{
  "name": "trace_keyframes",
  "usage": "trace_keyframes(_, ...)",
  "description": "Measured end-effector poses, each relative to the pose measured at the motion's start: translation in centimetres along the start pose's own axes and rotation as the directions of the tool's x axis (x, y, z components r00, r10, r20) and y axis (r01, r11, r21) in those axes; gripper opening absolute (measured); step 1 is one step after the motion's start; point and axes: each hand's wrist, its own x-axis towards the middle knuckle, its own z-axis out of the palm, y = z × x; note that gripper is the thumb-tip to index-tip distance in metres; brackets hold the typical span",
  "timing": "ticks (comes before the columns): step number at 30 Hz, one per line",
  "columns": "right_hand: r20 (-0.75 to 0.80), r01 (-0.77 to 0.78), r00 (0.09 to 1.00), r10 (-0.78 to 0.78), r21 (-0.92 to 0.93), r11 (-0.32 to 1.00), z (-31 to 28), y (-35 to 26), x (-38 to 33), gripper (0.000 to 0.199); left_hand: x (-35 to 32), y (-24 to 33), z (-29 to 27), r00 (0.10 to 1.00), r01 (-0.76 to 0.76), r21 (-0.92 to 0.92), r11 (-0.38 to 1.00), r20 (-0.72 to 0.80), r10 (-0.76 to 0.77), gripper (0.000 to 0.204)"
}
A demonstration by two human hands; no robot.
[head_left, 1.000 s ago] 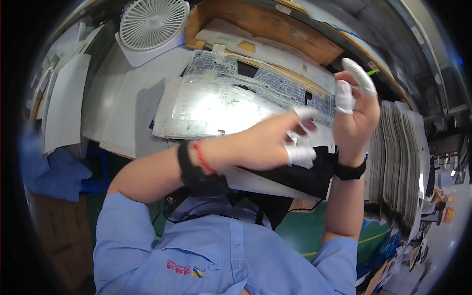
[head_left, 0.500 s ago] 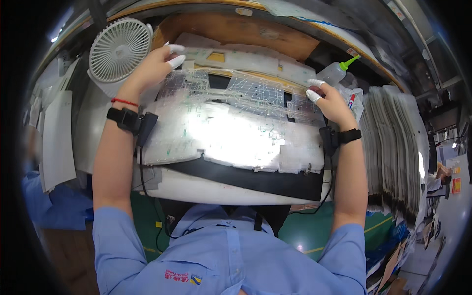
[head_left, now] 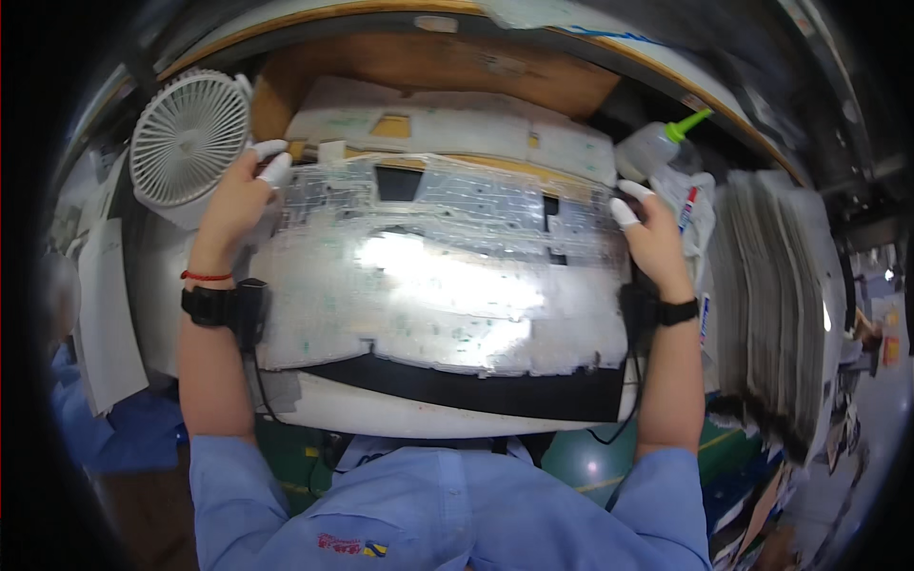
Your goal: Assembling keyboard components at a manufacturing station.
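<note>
Both your hands grip the shiny sheet's far corners.
Your left hand (head_left: 236, 205) and right hand (head_left: 653, 243) close their fingers on the silvery sheet (head_left: 438, 276), flat on the counter (head_left: 381, 414), beside a white fan (head_left: 186, 138).

Glare whitens the middle of the clear plastic sheet (head_left: 438, 276), hiding its markings. The squeeze bottle (head_left: 657, 147) is partly behind the right hand (head_left: 652, 243). Far-right shelves blur.
</note>
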Motion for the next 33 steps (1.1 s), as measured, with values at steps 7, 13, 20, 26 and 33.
trace_keyframes(7,0.099,-0.387,0.921,0.377,0.347,0.854,-1.8,-1.4,-0.8,0.048,-0.7,1.0,0.5,0.996,0.069,-0.115,0.991,0.066,-0.062,0.045)
trace_keyframes(13,0.150,-0.367,0.930,0.335,0.395,0.842,-1.8,-2.1,-1.1,0.046,-0.6,0.9,-0.4,0.988,0.111,-0.169,0.979,0.125,-0.091,0.048)
trace_keyframes(20,0.149,-0.440,0.896,0.418,0.424,0.791,-1.9,-1.8,-1.0,0.019,0.1,-0.1,-1.7,0.958,0.127,-0.327,0.937,0.286,-0.030,0.019)
trace_keyframes(26,0.107,-0.384,0.918,0.383,0.485,0.786,-2.3,-1.6,-1.0,0.016,0.2,0.1,-1.6,0.976,0.101,-0.318,0.943,0.217,-0.032,0.017)
trace_keyframes(33,0.056,-0.322,0.937,0.345,0.519,0.792,-2.7,-2.4,-0.9,0.015,-0.1,0.4,-1.6,0.992,0.067,-0.398,0.915,0.122,-0.020,0.017)
